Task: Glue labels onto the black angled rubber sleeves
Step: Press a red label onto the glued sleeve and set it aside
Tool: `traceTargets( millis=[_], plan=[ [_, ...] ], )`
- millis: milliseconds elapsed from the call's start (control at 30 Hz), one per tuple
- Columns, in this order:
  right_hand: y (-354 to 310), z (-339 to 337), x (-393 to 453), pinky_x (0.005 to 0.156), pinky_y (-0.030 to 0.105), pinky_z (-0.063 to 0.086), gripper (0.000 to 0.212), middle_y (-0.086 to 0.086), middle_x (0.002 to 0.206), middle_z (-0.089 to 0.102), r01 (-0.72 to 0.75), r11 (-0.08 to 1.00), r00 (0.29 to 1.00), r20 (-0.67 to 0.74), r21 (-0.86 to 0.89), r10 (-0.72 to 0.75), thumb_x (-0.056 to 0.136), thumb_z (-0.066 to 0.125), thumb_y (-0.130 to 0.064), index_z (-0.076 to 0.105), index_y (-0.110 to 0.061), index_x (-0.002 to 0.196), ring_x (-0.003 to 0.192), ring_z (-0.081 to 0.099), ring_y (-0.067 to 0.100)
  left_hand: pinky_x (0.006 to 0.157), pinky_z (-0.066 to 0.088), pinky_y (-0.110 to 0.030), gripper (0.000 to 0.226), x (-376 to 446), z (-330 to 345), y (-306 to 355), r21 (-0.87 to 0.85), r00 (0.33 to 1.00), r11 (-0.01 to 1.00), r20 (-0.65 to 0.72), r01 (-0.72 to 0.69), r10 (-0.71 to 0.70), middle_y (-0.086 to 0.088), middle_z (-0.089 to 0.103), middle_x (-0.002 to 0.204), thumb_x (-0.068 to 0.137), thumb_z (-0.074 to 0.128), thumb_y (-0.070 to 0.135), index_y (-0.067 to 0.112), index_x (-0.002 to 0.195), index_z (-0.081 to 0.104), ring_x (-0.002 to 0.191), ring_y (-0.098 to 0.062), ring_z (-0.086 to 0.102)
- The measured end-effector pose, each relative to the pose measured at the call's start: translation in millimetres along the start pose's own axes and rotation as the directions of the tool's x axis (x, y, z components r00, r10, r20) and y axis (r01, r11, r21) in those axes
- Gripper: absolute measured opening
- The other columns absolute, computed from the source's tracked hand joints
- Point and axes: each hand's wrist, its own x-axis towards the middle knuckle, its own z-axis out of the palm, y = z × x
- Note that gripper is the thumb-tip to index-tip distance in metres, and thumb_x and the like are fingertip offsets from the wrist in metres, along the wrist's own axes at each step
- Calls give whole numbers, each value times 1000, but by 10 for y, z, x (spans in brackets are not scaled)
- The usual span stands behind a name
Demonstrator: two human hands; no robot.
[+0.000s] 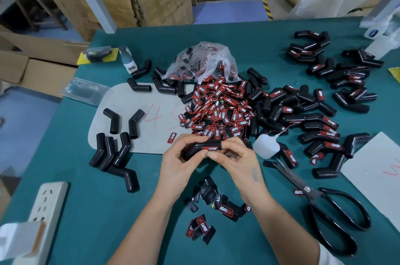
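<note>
Sleeve, black and angled, sits between both our hands just above the near middle of the green table, with a red-and-black label on its upper face. Our left hand curls its fingers round the sleeve's left end, while our right hand pinches its right end. Beyond lies a heap of loose labels. A white glue bottle and black scissors lie to the right.
</note>
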Motion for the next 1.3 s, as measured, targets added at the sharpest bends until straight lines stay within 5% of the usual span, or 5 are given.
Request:
traceTargets(
  millis=[133,500,733,933,1300],
  plan=[
    [2,-5,3,85,29,50,8,0,90,59,-10,1000,1000,0,8,10,75,84,-23,84,-23,83,84,59,12,99,52,-25,26,2,4,-16,72,996,994,22,-84,82,4,73,113,87,80,28,42,108,77,112,-21,69],
    [30,-26,7,86,30,47,16,2,89,55,-9,1000,1000,18,1,9,78,84,-25,80,-11,85,83,55,12,101,52,-27,26,-2,11,-6,69,994,992,26,-109,108,3,73,114,87,80,27,44,107,77,113,-21,69],
    [16,-48,9,85,23,50,4,-9,89,61,27,1000,999,45,-1,-27,80,84,-26,83,-28,84,83,59,7,102,50,-26,23,-5,10,4,20,992,994,70,-109,108,-2,72,118,90,77,24,37,110,76,116,-21,67],
    [17,-32,-5,84,21,51,3,-13,88,63,31,1000,997,70,5,-31,82,83,-25,84,-26,85,82,61,3,85,57,-24,16,-23,43,14,-40,995,994,22,-99,100,-6,72,115,91,74,21,31,104,77,109,-15,69],
    [15,-37,-7,74,22,44,6,-15,83,55,27,999,998,66,-21,-26,89,78,-25,80,-25,83,76,53,5,80,57,-23,16,-14,39,-7,-58,994,992,10,-112,113,-5,72,113,91,72,20,33,99,77,107,-14,68]
  ],
)
